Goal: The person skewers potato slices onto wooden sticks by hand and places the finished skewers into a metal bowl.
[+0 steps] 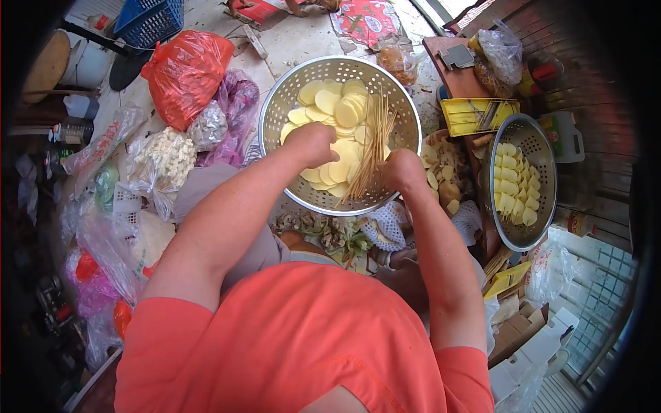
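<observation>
A large perforated metal colander (277, 89) in front of me holds many pale yellow potato slices (346, 113). A loose bundle of thin bamboo skewers (372, 148) lies across the slices on the right side. My left hand (313, 144) is over the slices at the left, its fingers curled together and their tips hidden from me. Against the right edge of the skewers, just inside the colander rim, my right hand (405, 171) is closed. Its fingertips are turned away, so whatever they pinch is hidden.
At the right, a second colander (544, 148) holds potato slices in rows. A yellow tray (475, 113) rests by a wooden board (460, 77). Peelings and potatoes (449, 191) lie beside the first colander. A red plastic bag (187, 79) and a blue crate (148, 24) stand left.
</observation>
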`<act>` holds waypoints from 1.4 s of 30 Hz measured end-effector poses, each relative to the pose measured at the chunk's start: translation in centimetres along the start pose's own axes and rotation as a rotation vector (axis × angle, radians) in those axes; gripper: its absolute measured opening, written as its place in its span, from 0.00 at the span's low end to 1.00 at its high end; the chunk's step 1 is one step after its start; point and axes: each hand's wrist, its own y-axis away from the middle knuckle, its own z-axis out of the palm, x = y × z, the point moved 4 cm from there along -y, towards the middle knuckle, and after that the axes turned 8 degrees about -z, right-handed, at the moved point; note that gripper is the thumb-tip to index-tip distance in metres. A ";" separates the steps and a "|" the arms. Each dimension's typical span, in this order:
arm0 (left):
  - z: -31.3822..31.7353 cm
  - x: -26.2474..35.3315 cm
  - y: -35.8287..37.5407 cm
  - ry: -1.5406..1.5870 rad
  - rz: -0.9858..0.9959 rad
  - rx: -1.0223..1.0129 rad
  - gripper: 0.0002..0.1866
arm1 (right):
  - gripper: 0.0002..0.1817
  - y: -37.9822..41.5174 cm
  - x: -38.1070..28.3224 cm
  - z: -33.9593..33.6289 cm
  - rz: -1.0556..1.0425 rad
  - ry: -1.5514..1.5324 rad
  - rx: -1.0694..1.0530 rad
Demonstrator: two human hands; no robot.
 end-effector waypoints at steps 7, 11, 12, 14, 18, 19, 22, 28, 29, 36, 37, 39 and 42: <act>3.2 2.2 -0.2 -0.216 0.024 0.010 0.27 | 0.17 3.5 0.3 -3.8 -0.116 -0.410 0.043; 3.8 1.7 -0.9 -0.210 0.018 0.019 0.21 | 0.14 7.1 -0.5 -5.5 -0.102 -0.628 -0.031; 3.9 1.4 -1.1 -0.215 0.017 0.018 0.21 | 0.13 7.5 -0.2 -5.0 -0.094 -0.733 -0.044; 3.4 0.9 -1.4 -0.124 0.025 0.127 0.15 | 0.12 7.9 0.4 -3.9 -0.090 -0.845 -0.057; 1.2 0.0 -1.6 0.015 -0.029 0.252 0.08 | 0.09 9.2 -0.3 -3.1 -0.176 -0.825 -0.052; 0.4 -0.4 -1.8 0.203 -0.142 0.211 0.06 | 0.10 9.7 -0.6 -2.8 -0.146 -0.875 -0.124; -0.3 -2.0 -3.5 0.636 -0.239 0.190 0.04 | 0.10 10.7 -1.1 -2.7 -0.102 -0.934 -0.231; -3.1 -0.1 -2.6 1.492 -0.204 0.104 0.12 | 0.06 10.8 -1.2 -3.2 -0.092 -1.055 -0.228; -3.5 0.1 -2.5 1.492 -0.207 0.109 0.12 | 0.06 10.8 -1.3 -3.2 -0.095 -1.055 -0.231; -4.9 -0.5 -2.3 1.649 -0.189 0.215 0.14 | 0.04 10.7 -1.4 -3.1 -0.121 -1.128 -0.203; -4.9 -0.6 -2.2 1.654 -0.203 0.235 0.15 | 0.04 10.8 -1.4 -3.1 -0.127 -1.142 -0.195; -5.0 -0.9 -2.3 1.643 -0.189 0.235 0.15 | 0.03 10.7 -1.5 -3.1 -0.123 -1.130 -0.196; -4.8 -1.0 -2.4 1.618 -0.154 0.238 0.13 | 0.03 10.7 -1.4 -3.1 -0.109 -1.115 -0.193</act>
